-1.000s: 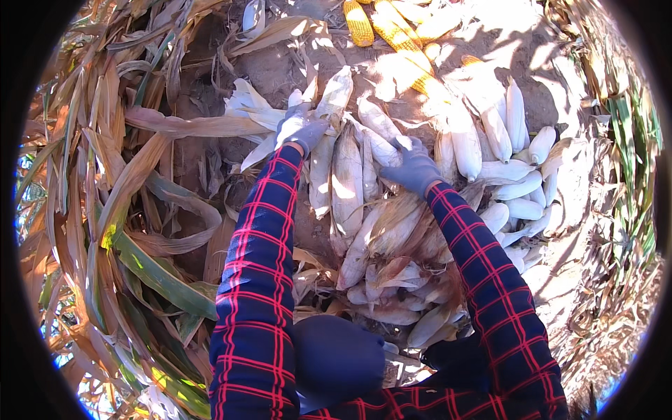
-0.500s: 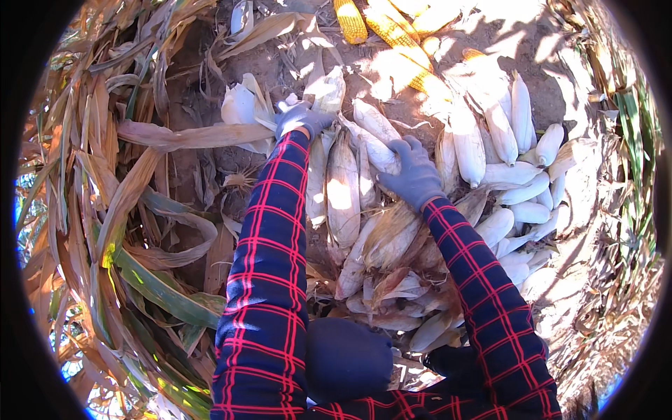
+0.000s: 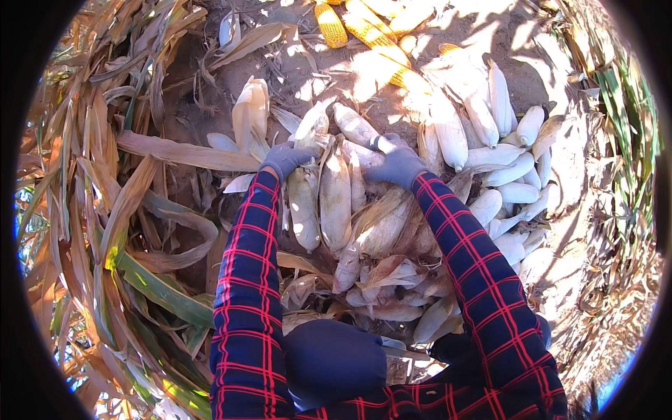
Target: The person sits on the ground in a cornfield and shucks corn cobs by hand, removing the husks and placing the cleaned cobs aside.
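My left hand [image 3: 288, 159], in a grey glove, is closed around the lower end of a pale corn ear in its husk [image 3: 313, 124]. Right of it, my gloved right hand [image 3: 393, 162] has its fingers curled over another husked ear [image 3: 355, 126], partly hiding it. Between the hands and just below them lie more ears in dry husks, one of them a long ear [image 3: 335, 199] pointing toward me. A loose pale husk [image 3: 250, 115] stands up beyond my left hand. The palms and the undersides of the fingers are hidden.
Bare yellow cobs [image 3: 371, 31] lie at the far side. A pile of pale husked ears [image 3: 514, 171] spreads to the right. Dry stalks and leaves [image 3: 133, 196] are heaped along the left, with more stalks at the right edge. My knee [image 3: 334, 360] is close below.
My left hand has drawn nearer to me with its ear. My right hand has shifted slightly, its fingers now curled more tightly over the ear. The view has moved a little.
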`<state>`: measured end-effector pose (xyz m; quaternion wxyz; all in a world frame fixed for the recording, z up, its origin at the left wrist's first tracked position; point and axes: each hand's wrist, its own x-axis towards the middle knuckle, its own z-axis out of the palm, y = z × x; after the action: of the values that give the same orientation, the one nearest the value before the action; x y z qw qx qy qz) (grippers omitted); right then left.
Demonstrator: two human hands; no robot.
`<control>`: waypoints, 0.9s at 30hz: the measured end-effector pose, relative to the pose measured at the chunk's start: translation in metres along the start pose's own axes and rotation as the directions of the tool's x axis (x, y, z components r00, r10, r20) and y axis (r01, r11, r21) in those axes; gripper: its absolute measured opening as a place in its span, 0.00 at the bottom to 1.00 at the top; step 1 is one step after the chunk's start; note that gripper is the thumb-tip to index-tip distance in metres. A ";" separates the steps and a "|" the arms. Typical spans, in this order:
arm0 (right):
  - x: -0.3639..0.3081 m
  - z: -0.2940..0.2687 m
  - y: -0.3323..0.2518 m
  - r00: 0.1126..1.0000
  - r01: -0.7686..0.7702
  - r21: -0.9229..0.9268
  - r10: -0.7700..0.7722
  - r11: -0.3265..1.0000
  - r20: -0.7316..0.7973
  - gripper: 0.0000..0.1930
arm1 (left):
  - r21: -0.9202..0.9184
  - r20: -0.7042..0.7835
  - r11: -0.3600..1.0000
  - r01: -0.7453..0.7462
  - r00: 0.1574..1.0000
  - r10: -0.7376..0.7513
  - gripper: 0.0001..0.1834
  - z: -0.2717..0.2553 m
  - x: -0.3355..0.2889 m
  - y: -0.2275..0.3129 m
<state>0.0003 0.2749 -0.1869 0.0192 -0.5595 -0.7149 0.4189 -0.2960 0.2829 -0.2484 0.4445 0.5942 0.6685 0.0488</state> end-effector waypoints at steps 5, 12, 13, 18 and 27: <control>0.000 0.005 0.009 0.987 0.034 0.085 -0.047 0.996 0.152 0.29 | -0.451 0.088 0.883 0.133 0.991 -0.104 0.34 0.014 -0.053 0.011; 0.004 0.018 -0.003 0.976 -0.080 -0.035 0.086 0.996 0.201 0.43 | -0.258 0.123 0.964 -0.068 0.987 0.103 0.36 0.011 -0.096 0.031; 0.000 0.014 0.002 0.967 -0.037 -0.009 0.038 0.999 0.252 0.41 | -0.204 0.084 0.973 -0.108 0.988 0.127 0.35 0.011 -0.109 0.046; -0.052 0.006 -0.021 0.979 0.071 0.034 -0.076 0.997 0.188 0.30 | -0.090 0.092 0.995 -0.033 0.995 0.041 0.38 0.008 -0.164 0.068; -0.205 -0.088 0.045 0.942 0.106 -0.359 0.022 0.927 0.335 0.32 | 0.494 0.308 0.721 -0.486 0.873 0.378 0.38 0.054 -0.198 0.186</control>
<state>0.1556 0.1597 -0.0672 -0.1992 -0.4582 -0.7861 0.3640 -0.1406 0.1460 -0.0644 0.2879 0.8388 0.4509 -0.1009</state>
